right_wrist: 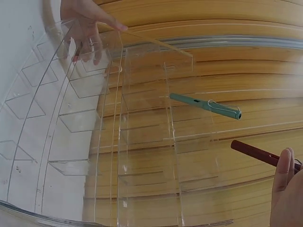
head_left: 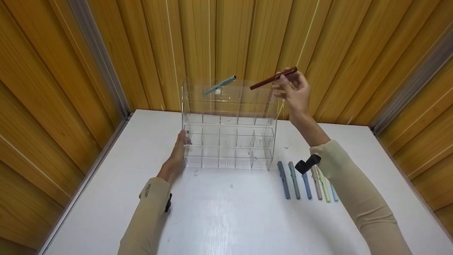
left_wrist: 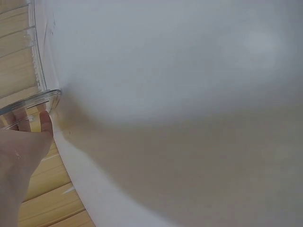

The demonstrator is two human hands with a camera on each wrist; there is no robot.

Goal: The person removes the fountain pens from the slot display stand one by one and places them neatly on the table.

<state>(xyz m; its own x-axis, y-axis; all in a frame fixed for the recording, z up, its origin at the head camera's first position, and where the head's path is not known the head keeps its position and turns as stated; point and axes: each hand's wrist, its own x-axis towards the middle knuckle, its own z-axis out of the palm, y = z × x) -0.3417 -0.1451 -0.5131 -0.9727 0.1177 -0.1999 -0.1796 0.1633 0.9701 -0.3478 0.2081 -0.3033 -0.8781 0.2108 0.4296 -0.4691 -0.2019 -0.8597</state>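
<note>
A clear acrylic display rack (head_left: pixel 228 124) with several tiers of divided compartments stands on the white table. My left hand (head_left: pixel 176 152) holds its left side panel; in the left wrist view the thumb (left_wrist: pixel 46 124) is at the panel's edge, other fingers showing through the plastic. My right hand (head_left: pixel 295 92) pinches a dark red pen (head_left: pixel 263 82) in the air, near the rack's upper right corner, its tip pointing left and slightly down. A green pen (head_left: pixel 220 85) with a metal clip (right_wrist: pixel 220 105) lies slanted on the top tier, apart from the red pen.
Several pens in blue, green, beige and yellow-green, including a dark blue pen (head_left: pixel 284 180), lie in a row on the table (head_left: pixel 212 219) right of the rack, partly under my right sleeve (head_left: pixel 354 191). A wood-patterned wall (head_left: pixel 230 42) rises close behind the rack.
</note>
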